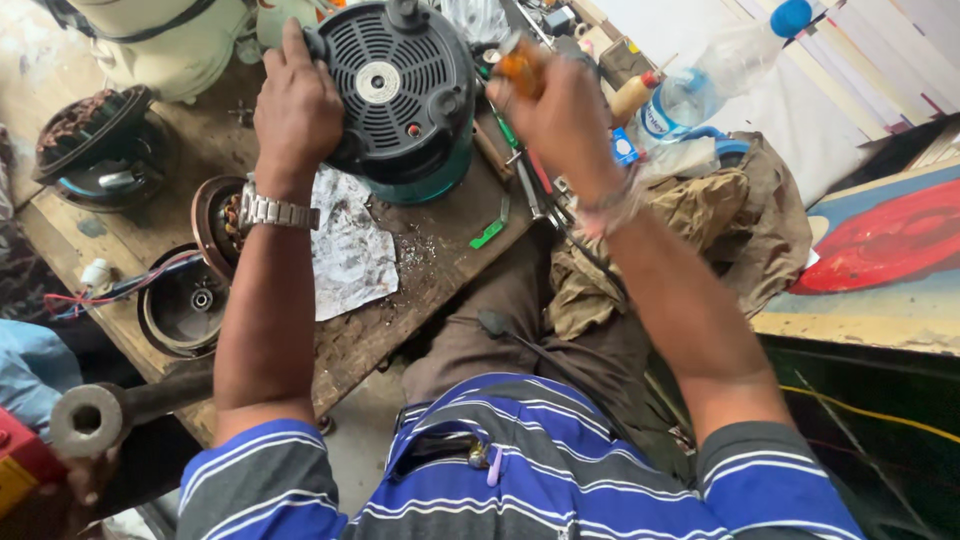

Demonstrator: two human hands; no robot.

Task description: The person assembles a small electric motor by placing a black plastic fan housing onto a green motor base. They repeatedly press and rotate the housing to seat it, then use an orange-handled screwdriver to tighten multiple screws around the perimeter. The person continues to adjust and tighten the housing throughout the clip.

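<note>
Left hand (297, 110) clamped on rim of round black motor housing (400, 85), standing on wooden tabletop (440, 260), grilled face turned up toward camera, axis roughly vertical. Right hand (560, 120) closed around orange-handled screwdriver (521, 65), just right of housing.

Orange-handled tool (521, 66) motion-blurred, tip hidden behind right hand (565, 125). Round black motor housing (400, 85) cut at top edge, left rim covered by left hand (297, 110). Cream appliance (165, 40) cropped by top edge. Plastic bottle (720, 70) cap partly cut off. Red object (20, 465) at left edge unidentifiable.
</note>
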